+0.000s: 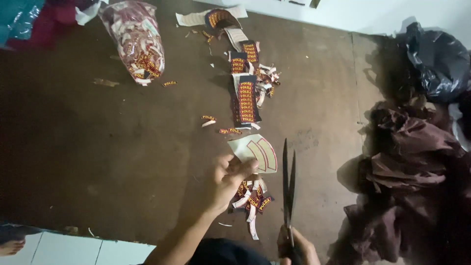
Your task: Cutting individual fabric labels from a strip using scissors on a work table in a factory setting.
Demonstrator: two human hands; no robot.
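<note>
My left hand (228, 179) pinches a pale paper sheet (256, 153) printed with curved red-outlined strips, holding it just above the brown board. My right hand (294, 248) grips a pair of long dark scissors (288, 184), whose blades point away from me, slightly parted, right beside the sheet's right edge. Under my left hand lies a small heap of cut label pieces (252, 201), dark with yellow and red print.
A long strip of printed labels (245, 100) and scattered offcuts lie further up the brown board (122, 147). A clear bag of cut labels (135, 41) sits top left. Maroon cloth (412, 181) and a black plastic bag (436, 59) pile up at the right.
</note>
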